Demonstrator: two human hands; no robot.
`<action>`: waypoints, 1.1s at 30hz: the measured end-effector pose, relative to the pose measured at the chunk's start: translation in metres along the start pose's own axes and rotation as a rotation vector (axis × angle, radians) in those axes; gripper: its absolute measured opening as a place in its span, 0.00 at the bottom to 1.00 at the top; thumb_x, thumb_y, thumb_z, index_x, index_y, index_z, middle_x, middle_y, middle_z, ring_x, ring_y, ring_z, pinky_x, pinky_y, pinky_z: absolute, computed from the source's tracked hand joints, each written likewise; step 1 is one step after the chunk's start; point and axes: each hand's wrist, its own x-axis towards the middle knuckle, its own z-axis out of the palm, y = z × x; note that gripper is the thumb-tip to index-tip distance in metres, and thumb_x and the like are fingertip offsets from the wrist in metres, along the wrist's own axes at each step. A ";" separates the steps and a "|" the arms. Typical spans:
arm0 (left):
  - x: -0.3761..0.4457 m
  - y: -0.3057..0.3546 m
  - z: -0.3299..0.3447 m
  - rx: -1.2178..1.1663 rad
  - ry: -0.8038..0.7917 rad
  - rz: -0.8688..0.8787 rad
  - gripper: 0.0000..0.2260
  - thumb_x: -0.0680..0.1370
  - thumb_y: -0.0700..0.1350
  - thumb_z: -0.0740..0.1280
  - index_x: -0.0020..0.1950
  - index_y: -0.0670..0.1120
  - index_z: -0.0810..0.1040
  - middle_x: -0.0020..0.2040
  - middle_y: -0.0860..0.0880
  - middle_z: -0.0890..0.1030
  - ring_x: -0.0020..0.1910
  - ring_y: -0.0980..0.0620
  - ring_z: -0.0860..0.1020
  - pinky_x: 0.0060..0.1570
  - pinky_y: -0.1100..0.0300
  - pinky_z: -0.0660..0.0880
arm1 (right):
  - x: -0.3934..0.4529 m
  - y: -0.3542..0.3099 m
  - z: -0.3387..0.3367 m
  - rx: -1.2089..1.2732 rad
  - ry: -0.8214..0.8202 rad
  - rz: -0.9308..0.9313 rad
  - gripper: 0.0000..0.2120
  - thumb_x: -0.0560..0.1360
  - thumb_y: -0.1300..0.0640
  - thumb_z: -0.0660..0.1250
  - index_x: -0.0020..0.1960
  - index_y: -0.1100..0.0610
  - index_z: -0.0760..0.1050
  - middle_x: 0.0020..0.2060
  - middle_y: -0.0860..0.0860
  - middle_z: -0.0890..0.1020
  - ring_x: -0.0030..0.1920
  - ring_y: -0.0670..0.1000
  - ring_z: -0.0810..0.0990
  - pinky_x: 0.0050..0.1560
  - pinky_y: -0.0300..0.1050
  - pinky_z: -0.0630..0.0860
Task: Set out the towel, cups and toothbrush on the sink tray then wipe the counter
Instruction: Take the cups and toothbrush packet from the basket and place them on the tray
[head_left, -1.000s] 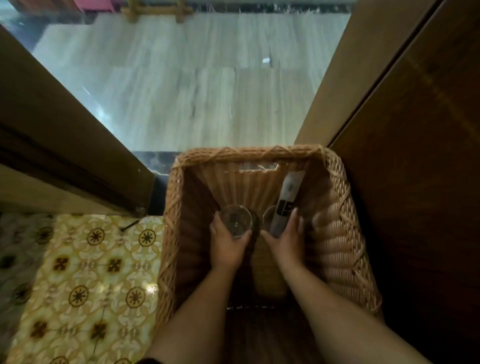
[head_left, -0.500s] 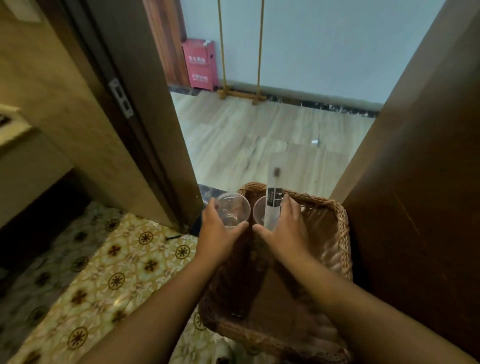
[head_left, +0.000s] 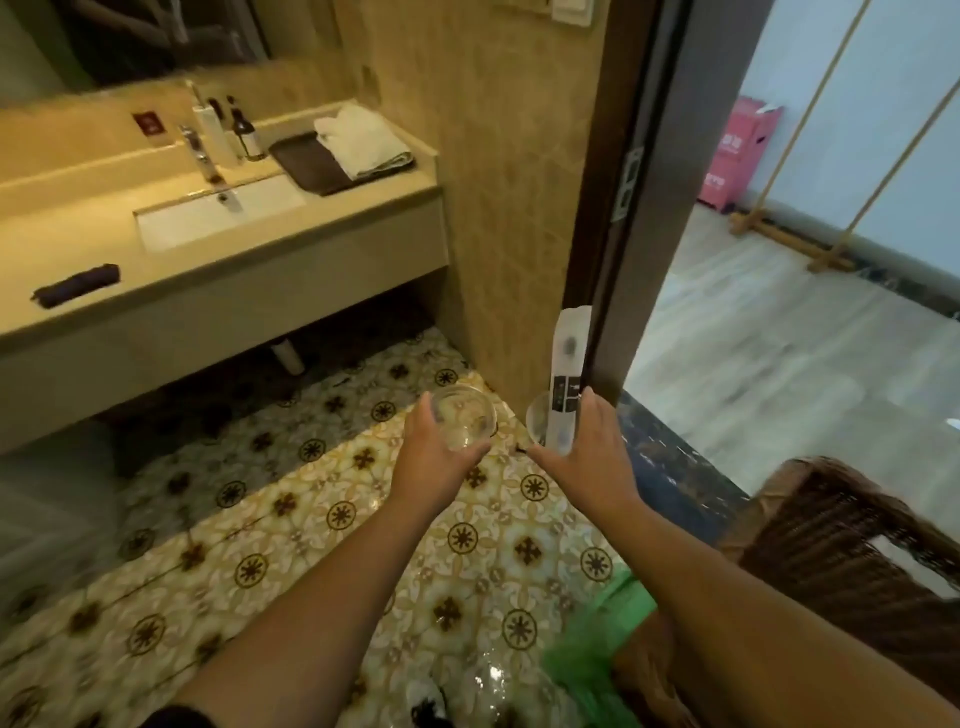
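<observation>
My left hand grips a clear glass cup in the air above the patterned floor. To its right, my right hand holds a second clear cup together with a long white wrapped toothbrush packet that stands upright. At the far left, on the beige counter, lies a dark brown tray with a folded white towel on its right part. A dark cloth lies on the counter's near left edge.
A white sink basin with a chrome tap and two bottles sits in the counter. A wicker basket stands at the right by the dark door frame. A green bag lies low between my arms.
Both hands have lifted the cups and the toothbrush packet out of the wicker basket. My view has swung left from the doorway to the sink counter.
</observation>
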 end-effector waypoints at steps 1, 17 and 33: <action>0.011 -0.013 -0.014 -0.001 0.010 -0.013 0.47 0.69 0.56 0.77 0.79 0.47 0.53 0.76 0.46 0.63 0.72 0.48 0.66 0.61 0.61 0.62 | 0.010 -0.011 0.018 0.011 -0.034 -0.012 0.39 0.66 0.44 0.75 0.70 0.53 0.61 0.67 0.51 0.68 0.67 0.51 0.67 0.66 0.56 0.71; 0.196 -0.129 -0.159 0.028 0.135 -0.140 0.48 0.69 0.61 0.75 0.79 0.53 0.50 0.79 0.49 0.59 0.72 0.47 0.66 0.57 0.60 0.63 | 0.175 -0.167 0.225 0.033 -0.179 -0.166 0.38 0.65 0.42 0.72 0.69 0.52 0.62 0.65 0.50 0.69 0.65 0.51 0.70 0.64 0.55 0.74; 0.507 -0.119 -0.190 -0.059 0.265 -0.184 0.46 0.70 0.58 0.76 0.79 0.50 0.52 0.76 0.48 0.63 0.71 0.49 0.67 0.59 0.60 0.65 | 0.495 -0.239 0.324 0.008 -0.265 -0.273 0.48 0.65 0.42 0.76 0.75 0.54 0.55 0.73 0.54 0.62 0.68 0.56 0.69 0.65 0.56 0.72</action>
